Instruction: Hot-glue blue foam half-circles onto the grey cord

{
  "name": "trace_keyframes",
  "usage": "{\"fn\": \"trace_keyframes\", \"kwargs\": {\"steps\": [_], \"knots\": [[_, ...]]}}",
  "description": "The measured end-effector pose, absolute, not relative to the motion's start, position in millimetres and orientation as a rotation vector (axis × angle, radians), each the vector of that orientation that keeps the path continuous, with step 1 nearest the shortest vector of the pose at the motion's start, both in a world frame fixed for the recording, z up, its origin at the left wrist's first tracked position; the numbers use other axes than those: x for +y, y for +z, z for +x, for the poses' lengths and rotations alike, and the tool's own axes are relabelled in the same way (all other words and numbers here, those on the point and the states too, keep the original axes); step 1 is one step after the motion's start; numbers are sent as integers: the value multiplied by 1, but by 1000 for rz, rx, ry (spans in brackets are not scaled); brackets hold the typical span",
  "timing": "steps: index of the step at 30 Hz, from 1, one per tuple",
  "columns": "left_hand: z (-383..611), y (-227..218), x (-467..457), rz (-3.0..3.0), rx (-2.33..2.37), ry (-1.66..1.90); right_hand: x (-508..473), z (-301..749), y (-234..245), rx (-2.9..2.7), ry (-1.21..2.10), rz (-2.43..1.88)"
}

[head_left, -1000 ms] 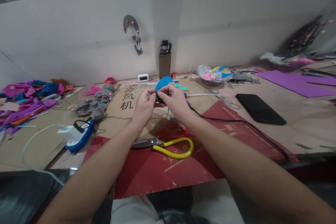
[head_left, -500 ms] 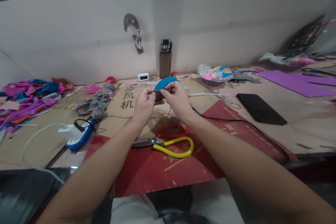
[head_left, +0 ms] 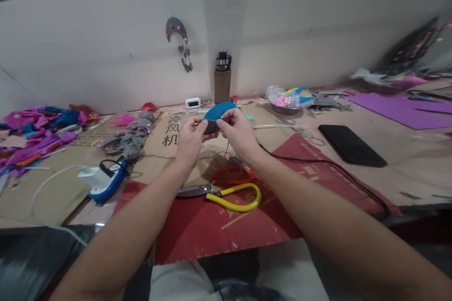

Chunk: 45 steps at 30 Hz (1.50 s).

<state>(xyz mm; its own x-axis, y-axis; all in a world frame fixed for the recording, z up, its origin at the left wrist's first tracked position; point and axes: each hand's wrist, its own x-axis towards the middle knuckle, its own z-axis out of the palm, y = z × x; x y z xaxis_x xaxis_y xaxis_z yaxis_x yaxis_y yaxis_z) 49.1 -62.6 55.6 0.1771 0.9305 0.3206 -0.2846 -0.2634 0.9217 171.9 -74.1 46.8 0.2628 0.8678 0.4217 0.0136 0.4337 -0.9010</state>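
Between my two hands is a curved blue felt piece, with a dark grey piece along its lower side. My left hand pinches the grey part from the left, thumb on top. The fingers of my right hand are closed on the right end of the same felt. A thin grey string hangs below my hands and trails across the cardboard. Scissors with one yellow and one red handle lie just under my wrists, their blades partly behind my left forearm.
Red-printed cardboard covers the table's front. A black phone and purple felt sheets lie right. A blue power strip, grey felt ornaments and fabric scraps are left. A bottle and bowl stand behind.
The blue felt has shifted slightly left and tilted, with more of its blue face showing. My left hand has moved a little to the left; my right hand stays nearly in place.
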Motion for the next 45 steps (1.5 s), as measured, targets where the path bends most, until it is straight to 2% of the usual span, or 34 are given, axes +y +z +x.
{"fn": "trace_keyframes", "kwargs": {"steps": [24,35,45], "knots": [[46,61,-64,1249,655,1233,-74,176,52,-1027,988,-935],[46,63,-64,1243,736,1262,-75,177,51,-1163,892,-1065],[44,62,-62,1249,696,1235,-71,179,49,-1252,837,-1014]]}}
